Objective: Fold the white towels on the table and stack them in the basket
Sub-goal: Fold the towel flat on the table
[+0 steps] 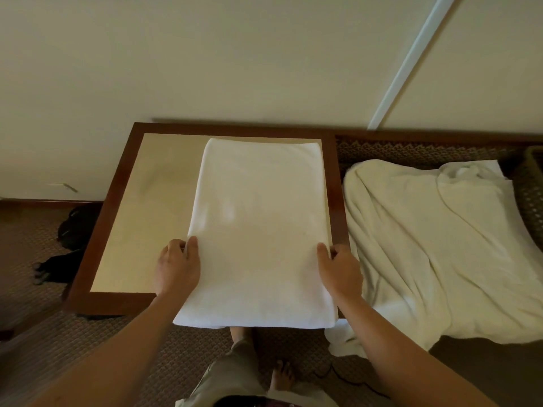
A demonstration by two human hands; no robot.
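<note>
A white towel (258,230), folded into a long rectangle, lies on the wood-framed table (129,218) and hangs over its near edge. My left hand (177,267) pinches the towel's left edge, thumb on top and fingers under. At the opposite edge my right hand (340,270) pinches it the same way. Both grips sit about a third of the way up from the near end. A dark woven basket (533,183) shows partly at the right edge of view.
A large rumpled white towel (440,248) is spread on the floor right of the table. A black object (72,230) lies on the patterned carpet to the table's left. The wall stands just behind the table. My bare feet are below the towel's overhang.
</note>
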